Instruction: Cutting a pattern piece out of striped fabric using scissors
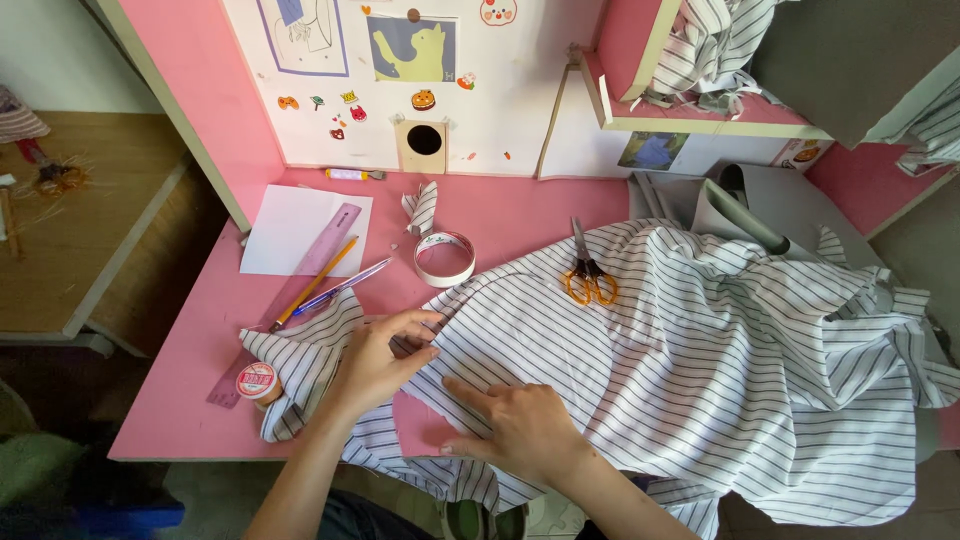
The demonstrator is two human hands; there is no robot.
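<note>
A large white cloth with thin dark stripes (720, 340) lies spread over the pink desk (180, 400), covering its right half. My left hand (385, 355) pinches the cloth's edge near the desk's front left, fingers curled on the fabric. My right hand (515, 425) lies flat on the cloth just right of it, index finger stretched toward the left hand. Between the two hands a patch of pink desk shows through a cut in the cloth. Orange-handled scissors (588, 272) rest on the cloth further back.
A white tape roll (445, 258), a pencil (315, 283), a purple pen (345, 286), a pink ruler (300, 290), a white sheet (290, 225) and a small thread spool (257, 382) lie at the left. A striped scrap (422, 207) sits near the back wall. Grey material (790, 205) is at the back right.
</note>
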